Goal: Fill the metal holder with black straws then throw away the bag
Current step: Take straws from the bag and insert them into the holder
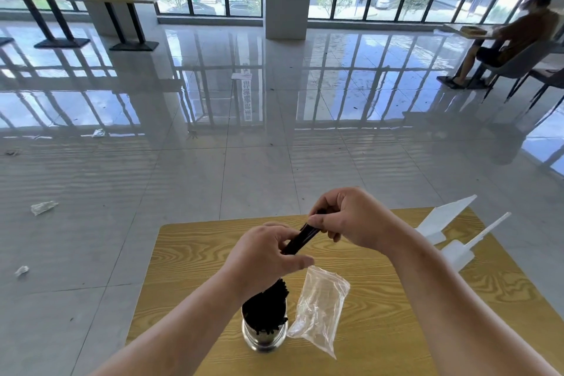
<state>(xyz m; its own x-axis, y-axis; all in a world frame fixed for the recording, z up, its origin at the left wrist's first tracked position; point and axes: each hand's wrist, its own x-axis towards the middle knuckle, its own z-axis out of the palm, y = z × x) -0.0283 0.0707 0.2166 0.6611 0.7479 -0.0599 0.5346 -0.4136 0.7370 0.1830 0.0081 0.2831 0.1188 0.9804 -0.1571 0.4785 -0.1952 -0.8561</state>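
Note:
A shiny metal holder (pixel 265 340) stands near the front of the wooden table (pixel 195 256), packed with black straws (pixel 265 308) that lean to the right. Above it I hold a small bundle of black straws (pixel 300 238) between both hands. My left hand (pixel 262 259) grips the bundle's lower end, and my right hand (pixel 348 217) pinches its upper end. A clear plastic bag (pixel 319 305), with nothing visible inside it, lies flat on the table just right of the holder.
White plastic pieces (pixel 442 232) lie at the table's right edge. Scraps of plastic (pixel 42 207) litter the glossy tiled floor to the left. A person sits at another table (pixel 470 30) far right. Dark table frames (pixel 131 24) stand by the windows.

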